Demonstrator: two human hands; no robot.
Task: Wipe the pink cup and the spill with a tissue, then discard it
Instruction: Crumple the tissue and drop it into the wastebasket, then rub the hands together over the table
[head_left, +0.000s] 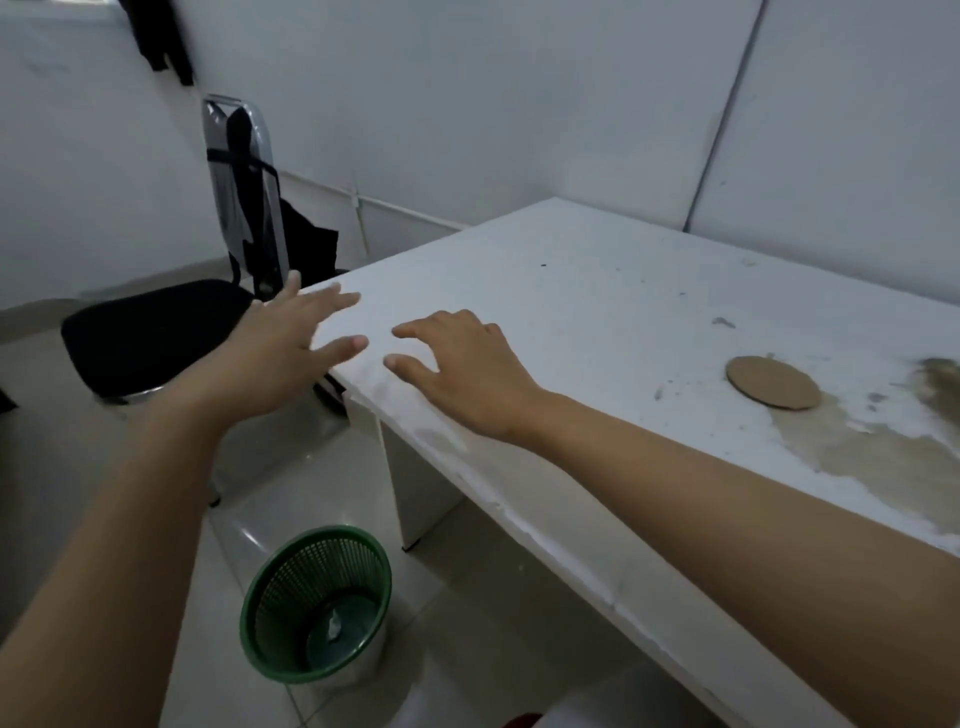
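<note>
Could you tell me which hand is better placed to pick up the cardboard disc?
Right: the right hand is over the table, nearer the cardboard disc; the left hand is at its far corner.

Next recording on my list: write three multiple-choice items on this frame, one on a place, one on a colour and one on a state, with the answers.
1. Where does the basket stand, relative to the table?
A on top of it
B on the floor beside it
C on the chair

2. What colour is the basket?
A green
B red
C yellow

3. How are the hands?
A left holds a tissue
B right grips a cup
C both open, holding nothing

Answers:
1 B, it sits on the floor tiles below the table edge.
2 A, its mesh wall and rim are green.
3 C, the left hand and right hand have relaxed, spread fingers with nothing in them.
</note>
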